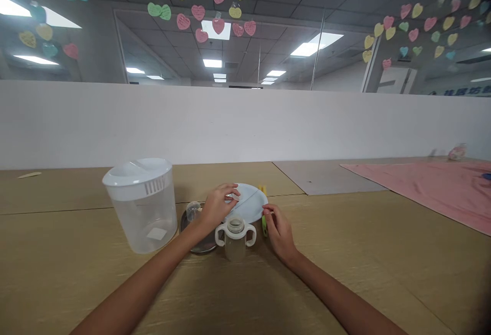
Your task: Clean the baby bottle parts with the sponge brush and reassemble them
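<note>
A pale blue-white round plate (251, 207) lies in front of me on the table. My left hand (218, 206) reaches over its left side, fingers curled in a pinch around something small and clear that I cannot make out. At the plate's right rim, my right hand (280, 230) has thumb and fingertips closed on the edge. Beside those fingertips shows a yellow and green item (264, 225), partly hidden. An uncapped baby bottle (235, 243) with two white handles stands upright between my wrists. Behind my left forearm sit a dark round metal tray (205, 245) and a small clear cup (193, 209).
A clear bucket (143, 222) with a white lid stands to the left. To the right lie a grey mat (326, 176) and a pink cloth (429, 186). A low white wall (245, 125) with glass above borders the table's back.
</note>
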The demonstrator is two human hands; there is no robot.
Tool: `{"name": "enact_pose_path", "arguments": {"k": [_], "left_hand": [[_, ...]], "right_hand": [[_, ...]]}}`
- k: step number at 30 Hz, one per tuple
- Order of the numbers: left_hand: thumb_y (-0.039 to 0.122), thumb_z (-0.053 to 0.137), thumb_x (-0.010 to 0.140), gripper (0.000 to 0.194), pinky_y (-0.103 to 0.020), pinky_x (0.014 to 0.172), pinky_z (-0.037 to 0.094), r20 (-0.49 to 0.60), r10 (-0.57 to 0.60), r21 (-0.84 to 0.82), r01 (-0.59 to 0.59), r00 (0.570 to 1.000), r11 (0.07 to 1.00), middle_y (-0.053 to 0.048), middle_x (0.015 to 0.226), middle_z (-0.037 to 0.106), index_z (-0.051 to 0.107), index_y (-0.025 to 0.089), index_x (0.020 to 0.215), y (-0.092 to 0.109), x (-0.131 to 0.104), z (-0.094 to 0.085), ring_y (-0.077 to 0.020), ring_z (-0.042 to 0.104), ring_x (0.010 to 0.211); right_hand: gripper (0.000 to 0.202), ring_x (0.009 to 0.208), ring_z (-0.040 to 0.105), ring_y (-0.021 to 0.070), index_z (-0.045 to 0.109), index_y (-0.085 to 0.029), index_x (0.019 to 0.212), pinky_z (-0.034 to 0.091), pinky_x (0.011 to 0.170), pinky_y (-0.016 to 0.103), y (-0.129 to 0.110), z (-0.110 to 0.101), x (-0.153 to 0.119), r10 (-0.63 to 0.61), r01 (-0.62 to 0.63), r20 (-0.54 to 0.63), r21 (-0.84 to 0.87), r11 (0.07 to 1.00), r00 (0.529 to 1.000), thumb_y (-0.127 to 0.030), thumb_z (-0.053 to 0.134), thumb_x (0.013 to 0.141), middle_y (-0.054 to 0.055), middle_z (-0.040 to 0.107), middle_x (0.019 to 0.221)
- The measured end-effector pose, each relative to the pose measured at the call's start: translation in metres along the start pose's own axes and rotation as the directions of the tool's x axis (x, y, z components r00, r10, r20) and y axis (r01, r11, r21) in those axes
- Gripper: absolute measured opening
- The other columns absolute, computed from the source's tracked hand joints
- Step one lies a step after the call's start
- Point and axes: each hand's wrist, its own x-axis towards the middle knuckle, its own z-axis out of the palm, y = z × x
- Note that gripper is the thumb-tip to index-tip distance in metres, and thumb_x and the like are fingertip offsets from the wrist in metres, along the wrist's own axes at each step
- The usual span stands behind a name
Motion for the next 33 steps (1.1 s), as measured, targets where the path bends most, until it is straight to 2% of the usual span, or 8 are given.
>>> {"name": "enact_pose_path", "arguments": {"k": [7,11,17,19,22,25,29,33], "left_hand": [[-0.001,0.06,0.055,0.053,-0.02,0.064,0.052,0.104,-0.253,-0.305,0.273,0.962,0.912,-0.009,0.112,0.058,0.056,0.016,0.105,-0.002,0.0,0.013,-0.011,0.061,0.077],[-0.002,0.061,0.051,0.065,-0.019,0.061,0.051,0.196,-0.299,-0.43,0.356,0.934,0.83,-0.01,0.116,0.052,0.051,0.018,0.113,-0.002,-0.002,0.014,-0.0086,0.059,0.072],[0.002,0.065,0.052,0.069,-0.017,0.055,0.048,0.238,-0.301,-0.513,0.382,0.924,0.768,-0.012,0.121,0.044,0.049,0.02,0.116,-0.008,-0.004,0.015,-0.0092,0.058,0.074],[0.001,0.068,0.05,0.072,-0.019,0.058,0.05,0.222,-0.301,-0.54,0.374,0.927,0.754,-0.011,0.12,0.043,0.048,0.021,0.116,-0.013,-0.003,0.016,-0.0099,0.058,0.077],[0.003,0.074,0.044,0.078,-0.022,0.06,0.051,0.182,-0.374,-0.57,0.407,0.909,0.714,-0.007,0.111,0.043,0.047,0.021,0.115,-0.019,-0.003,0.018,-0.0103,0.057,0.077],[0.004,0.076,0.041,0.081,-0.021,0.058,0.05,0.139,-0.464,-0.609,0.445,0.875,0.657,0.0,0.094,0.042,0.046,0.02,0.114,-0.022,-0.002,0.018,-0.0065,0.054,0.068],[0.005,0.078,0.038,0.085,-0.019,0.055,0.047,0.126,-0.504,-0.651,0.455,0.854,0.607,0.007,0.078,0.039,0.044,0.02,0.115,-0.019,-0.001,0.018,-0.0031,0.05,0.057],[0.008,0.081,0.035,0.093,-0.018,0.054,0.046,0.077,-0.532,-0.656,0.444,0.843,0.61,0.009,0.074,0.039,0.042,0.022,0.118,-0.016,0.0,0.018,-0.0019,0.05,0.053]], "right_hand": [[0.031,0.064,0.054,0.0135,0.055,-0.017,0.097,0.041,0.062,0.024,-0.007,-0.003,0.001,0.005,-0.006,-0.006,-0.03,1.0,1.0,-0.04,0.036,0.089,0.002,0.061,0.077],[0.032,0.059,0.052,0.0129,0.056,-0.016,0.097,0.04,0.058,0.023,-0.012,-0.008,0.012,0.019,-0.022,-0.045,-0.068,0.997,0.999,-0.039,0.037,0.087,0.002,0.061,0.073],[0.028,0.064,0.054,0.0135,0.057,-0.017,0.094,0.04,0.063,0.025,-0.024,-0.014,0.052,-0.006,-0.005,-0.042,-0.254,0.967,0.999,-0.033,0.036,0.085,0.004,0.063,0.088],[0.026,0.068,0.055,0.0138,0.056,-0.017,0.095,0.04,0.066,0.025,-0.03,-0.013,0.069,-0.014,0.007,-0.017,-0.378,0.926,1.0,-0.03,0.035,0.085,0.005,0.062,0.094],[0.029,0.089,0.055,0.0166,0.053,-0.016,0.104,0.039,0.074,0.026,-0.038,-0.006,0.093,0.065,-0.035,0.032,-0.58,0.814,0.997,-0.026,0.033,0.086,0.007,0.058,0.107],[0.032,0.104,0.05,0.0217,0.053,-0.014,0.108,0.038,0.081,0.029,-0.042,0.004,0.107,0.116,-0.034,0.09,-0.628,0.777,0.989,-0.027,0.037,0.084,0.011,0.057,0.11],[0.034,0.101,0.053,0.0265,0.058,-0.015,0.108,0.039,0.08,0.033,-0.04,0.014,0.109,0.189,0.005,0.221,-0.662,0.75,0.957,-0.031,0.043,0.081,0.015,0.058,0.109],[0.03,0.092,0.059,0.0235,0.063,-0.017,0.1,0.041,0.074,0.03,-0.037,0.018,0.105,0.257,0.073,0.366,-0.686,0.724,0.895,-0.028,0.047,0.079,0.012,0.065,0.1]]}}
